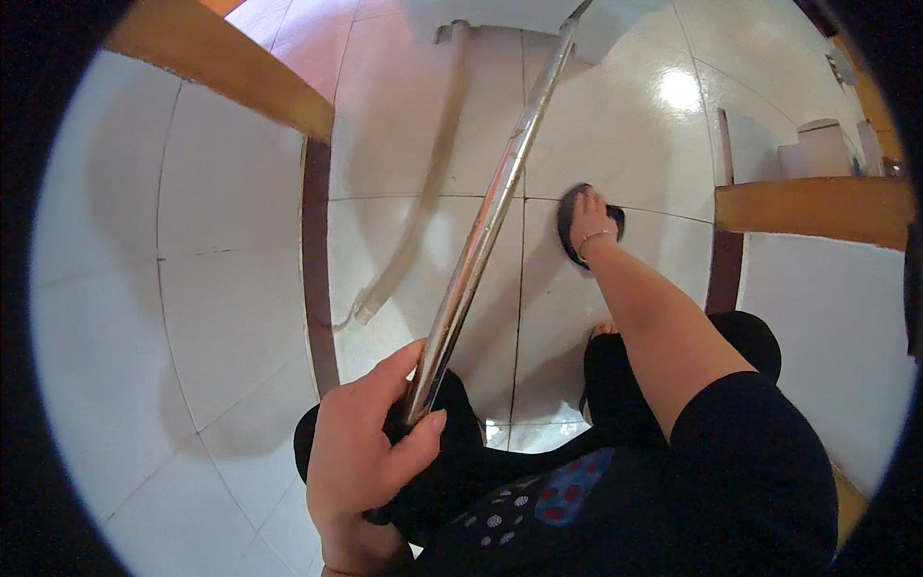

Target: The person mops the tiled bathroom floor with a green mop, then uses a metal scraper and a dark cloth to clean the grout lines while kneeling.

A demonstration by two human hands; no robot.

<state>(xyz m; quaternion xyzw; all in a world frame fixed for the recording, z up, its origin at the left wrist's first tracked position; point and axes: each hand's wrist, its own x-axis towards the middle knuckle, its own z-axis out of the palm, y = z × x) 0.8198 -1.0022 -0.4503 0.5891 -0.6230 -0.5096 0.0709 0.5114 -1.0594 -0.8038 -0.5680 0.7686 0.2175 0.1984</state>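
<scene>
My left hand (368, 440) is closed around the lower end of a shiny metal pole (497, 195). The pole slants away up and to the right, and its far end narrows to a dark tip near a white boxy unit (505, 11). With my arm stretched forward, my right hand (593, 216) grips a dark, rounded object (568, 223) low over the floor tiles. My fingers cover much of that object, so its kind is unclear. A pale flexible hose (438, 166) lies left of the pole, running from the white unit towards the left threshold.
Wooden frame posts stand at the left (231, 76) and the right (815, 209), each with a dark strip below. Glossy tiles (634, 137) form the floor. Beyond the right post is a pale box-like item (822, 150). My dark-clothed knees flank the pole's lower end.
</scene>
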